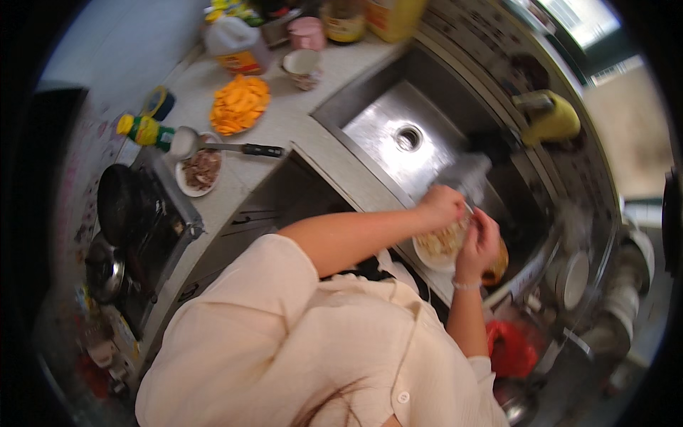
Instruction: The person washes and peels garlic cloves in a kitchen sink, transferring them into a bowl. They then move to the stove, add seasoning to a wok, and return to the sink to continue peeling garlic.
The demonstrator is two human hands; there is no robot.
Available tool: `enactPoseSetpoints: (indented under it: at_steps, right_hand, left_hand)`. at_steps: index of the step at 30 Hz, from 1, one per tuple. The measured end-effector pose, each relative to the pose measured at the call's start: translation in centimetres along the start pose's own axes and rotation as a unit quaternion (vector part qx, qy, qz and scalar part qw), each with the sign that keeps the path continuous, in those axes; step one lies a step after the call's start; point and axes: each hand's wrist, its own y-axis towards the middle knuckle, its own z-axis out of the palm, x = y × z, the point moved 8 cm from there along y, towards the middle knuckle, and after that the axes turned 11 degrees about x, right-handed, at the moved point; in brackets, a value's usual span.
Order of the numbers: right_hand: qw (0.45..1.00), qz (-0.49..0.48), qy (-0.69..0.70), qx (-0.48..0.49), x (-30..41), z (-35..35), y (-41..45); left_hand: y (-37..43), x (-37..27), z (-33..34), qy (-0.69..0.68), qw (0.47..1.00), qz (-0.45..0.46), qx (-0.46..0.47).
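Note:
My left hand (442, 207) is over the near edge of the sink, with its fingers curled. My right hand (479, 240), with a bracelet at the wrist, meets it there, thumb and fingertips drawn together. Something thin and pale shows between the fingertips, too small and blurred to name. Just below the hands is a white bowl (433, 262) of pale, chopped-looking food (443, 241), partly covered by my right hand. A crumpled clear plastic bag (469, 173) lies beyond my fingers in the sink. Beside my right wrist an orange-brown rounded object (500, 264) is half hidden.
The stainless steel sink (373, 125) lies ahead. Left on the counter are a plate of orange slices (240, 104), a dish of sliced meat (200, 169) with a ladle (261, 150) across it, and a cup (302, 69). A wok (120, 203) sits on the stove; a red bag (509, 347) is at right.

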Motion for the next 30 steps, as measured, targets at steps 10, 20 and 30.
enactPoseSetpoints:
  at_steps: [10,20,30]
  right_hand:
    - [0.892,0.11,0.438,0.028,-0.3,9.8,14.0]
    - [0.954,-0.073,-0.255,0.14,0.2,18.3,11.7]
    - [0.933,-0.028,-0.066,0.351,3.4,28.6,10.9]
  left_hand:
    - [6.0,3.0,-12.2,-0.205,0.963,-0.061,0.162]
    - [2.1,8.1,-16.8,0.2,0.968,-0.147,-0.026]
    - [-8.8,6.4,-24.4,0.013,0.953,-0.134,-0.271]
